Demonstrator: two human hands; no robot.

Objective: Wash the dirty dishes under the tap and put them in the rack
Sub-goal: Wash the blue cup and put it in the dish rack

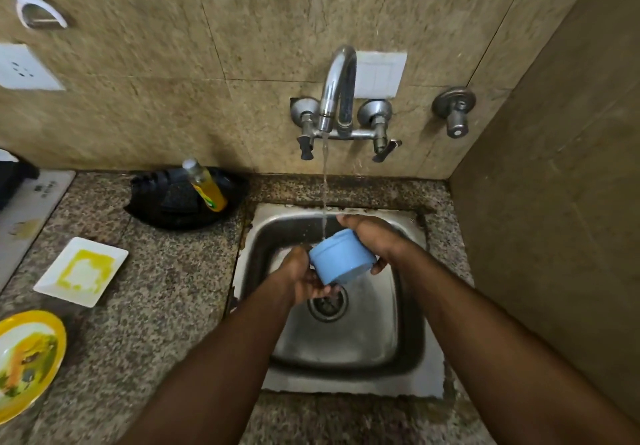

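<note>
Two hands are closed on a blue cup [341,260] over the steel sink [408,309], where it is being rinsed. The right hand [372,236] is wrapped over the far side of the cup, fingers curled around its wall, while the left hand [304,276] is cupped beneath and against its near end, gripping it from below; whether a handle is held cannot be told. The cup is tipped on its side, directly above the drain [327,302], and the thin stream of water [325,188] from the tap [337,94] is seen landing on its upper wall beside the right hand.

For the rinse to be done well, the cup would best be turned slowly so that every side and the inside are passed under the stream, with the mouth tilted down at the end so water is drained off. A firm grip is called for, since wet plastic may slip.

On the granite bench [166,306] to the left, more work is waiting: a white square plate [81,271] smeared with yellow residue, and a yellow-rimmed plate [27,358] with food scraps at the frame's edge. Behind them, a bottle of yellow liquid [206,186] is leaned in a dark tray [173,214] against the wall. No rack can be clearly made out, so the task is judged to be at an early stage.
</note>
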